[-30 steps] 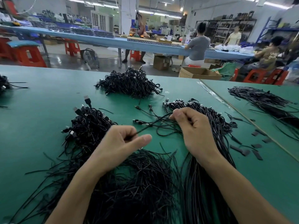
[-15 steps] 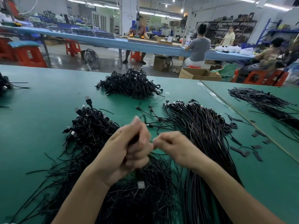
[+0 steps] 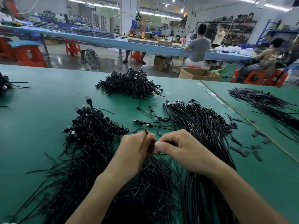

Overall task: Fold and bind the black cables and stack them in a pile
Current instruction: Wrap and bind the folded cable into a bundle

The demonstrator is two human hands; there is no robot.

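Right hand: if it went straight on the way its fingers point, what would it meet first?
The right hand points left, so it would almost at once meet the folded cable gripped by the left hand; the gap is hard to judge.

cables [image 3: 202, 126] black | table [image 3: 40, 110] green | stools [image 3: 31, 56] orange-red | far bench [image 3: 97, 38] blue | plug tips [image 3: 87, 97] possibly silver

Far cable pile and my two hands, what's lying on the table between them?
Head view: a few loose cables, plugs pointing left, lie on the table between the pile and the left hand and right hand.
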